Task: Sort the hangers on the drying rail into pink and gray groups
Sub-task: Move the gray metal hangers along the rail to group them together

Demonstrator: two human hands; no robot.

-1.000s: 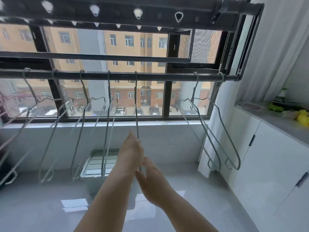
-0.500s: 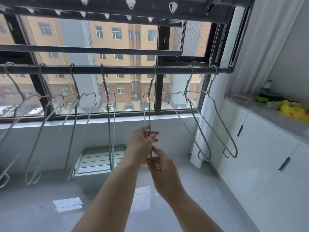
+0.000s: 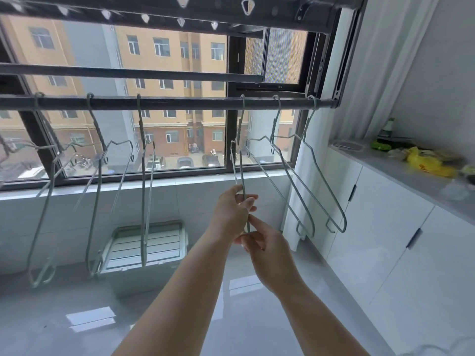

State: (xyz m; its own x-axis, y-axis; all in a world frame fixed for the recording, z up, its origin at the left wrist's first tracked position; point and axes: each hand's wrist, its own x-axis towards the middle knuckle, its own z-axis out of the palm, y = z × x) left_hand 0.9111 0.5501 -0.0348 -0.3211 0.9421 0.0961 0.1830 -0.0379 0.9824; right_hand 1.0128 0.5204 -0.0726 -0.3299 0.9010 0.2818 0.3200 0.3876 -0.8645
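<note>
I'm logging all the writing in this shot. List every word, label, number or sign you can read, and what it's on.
No text can be read.
Yellow bag on the counter: red print, too blurred to read.
Bottle at the counter's far end: label too small to read.
Hangers and rail: no writing shows.

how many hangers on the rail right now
6. Three hangers hang left of the hands, one hanger is gripped by left hand and right hand, two hang rightmost on the rail. Another may be cut off far left.
</note>
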